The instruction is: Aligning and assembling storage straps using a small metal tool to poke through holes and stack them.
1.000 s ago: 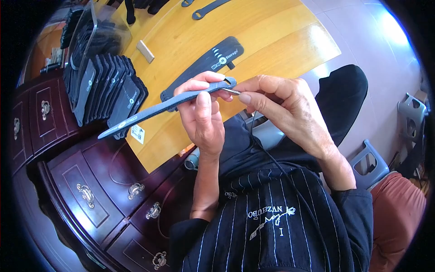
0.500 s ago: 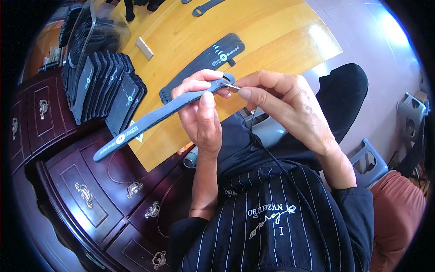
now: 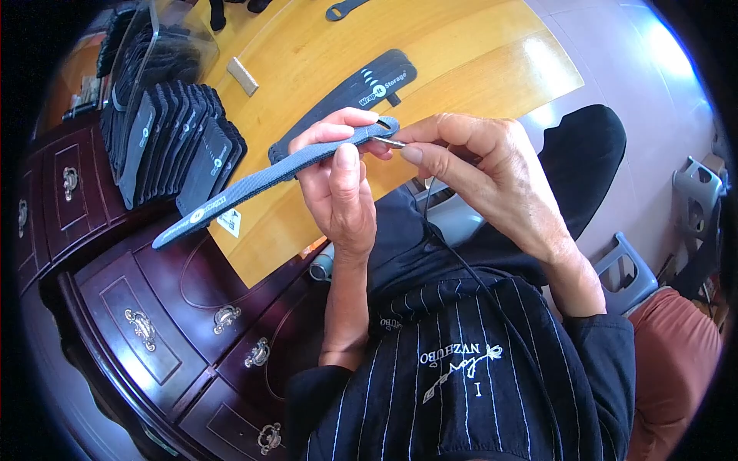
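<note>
Here is the long, narrow blue-grey fabric strap [image 3: 265,174], up in the air and slanting across the near left part of the glossy yellow wooden tabletop [image 3: 492,46]. The bare left hand [image 3: 338,184] is clamped on it, fingers over the upper side and thumb beneath, well toward the slotted end. So most of the strap runs out leftward from the grip, past the tabletop's left edge, while the short slotted end pokes out to the right. And there the bare right hand [image 3: 492,169] comes in, thumb and forefinger pinched together on a slim silver metal tool [image 3: 392,143]; its tip meets the strap just below the slot, though whether it goes through, I can't tell. On the tabletop, beyond the hands, lies a broad dark-grey fabric strap [image 3: 350,91]; left of the tabletop, a row of dark-grey flat fabric pieces [image 3: 165,146] leans on edge.
</note>
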Tool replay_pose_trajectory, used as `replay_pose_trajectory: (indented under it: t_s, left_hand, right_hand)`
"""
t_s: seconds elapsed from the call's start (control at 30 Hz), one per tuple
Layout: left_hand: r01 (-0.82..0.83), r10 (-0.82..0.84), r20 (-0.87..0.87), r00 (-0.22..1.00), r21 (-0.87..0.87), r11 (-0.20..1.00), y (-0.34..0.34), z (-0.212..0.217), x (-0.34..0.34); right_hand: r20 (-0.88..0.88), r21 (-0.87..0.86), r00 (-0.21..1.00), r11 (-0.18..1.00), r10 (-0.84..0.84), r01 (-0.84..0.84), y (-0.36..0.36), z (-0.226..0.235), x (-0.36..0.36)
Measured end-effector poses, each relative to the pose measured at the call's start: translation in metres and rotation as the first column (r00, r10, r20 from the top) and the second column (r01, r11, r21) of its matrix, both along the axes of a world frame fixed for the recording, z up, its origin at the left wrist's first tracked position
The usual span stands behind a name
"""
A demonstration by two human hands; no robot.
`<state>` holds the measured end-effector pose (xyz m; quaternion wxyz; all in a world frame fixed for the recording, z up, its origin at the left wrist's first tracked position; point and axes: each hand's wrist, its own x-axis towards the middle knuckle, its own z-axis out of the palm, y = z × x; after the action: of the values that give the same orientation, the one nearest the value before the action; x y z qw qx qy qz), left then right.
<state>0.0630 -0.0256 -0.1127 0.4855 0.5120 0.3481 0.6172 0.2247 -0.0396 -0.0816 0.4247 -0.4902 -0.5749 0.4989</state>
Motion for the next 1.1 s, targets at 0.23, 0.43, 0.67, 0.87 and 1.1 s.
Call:
replay_pose_trajectory:
  t_s: [0.23, 0.43, 0.67, 0.87, 1.1]
  left_hand:
    - [-0.011, 0.018, -0.071, 0.997, 0.097, 0.995, 0.002, -0.005, -0.006]
    - [-0.051, 0.094, -0.195, 0.976, 0.214, 0.976, 0.004, -0.009, -0.011]
    - [0.122, 0.185, -0.590, 0.786, 0.442, 0.889, 0.009, -0.012, -0.027]
    - [0.002, 0.024, -0.099, 0.995, 0.254, 0.967, 0.008, -0.004, -0.018]
    - [0.018, -0.002, -0.068, 0.998, 0.230, 0.973, 0.009, -0.007, -0.012]
  right_hand:
    - [-0.015, -0.035, 1.000, 0.999, 0.023, -0.023, 0.001, 0.005, 0.000]
    - [-0.056, -0.066, 0.998, 0.997, 0.033, -0.037, 0.004, 0.004, 0.002]
    - [-0.018, -0.187, 0.995, 0.977, 0.099, -0.100, 0.009, 0.005, 0.014]
    - [-0.103, -0.052, 0.995, 0.998, 0.017, -0.023, 0.001, 0.005, 0.001]
    - [-0.042, 0.006, 0.998, 0.999, 0.053, -0.053, 0.000, 0.008, 0.001]
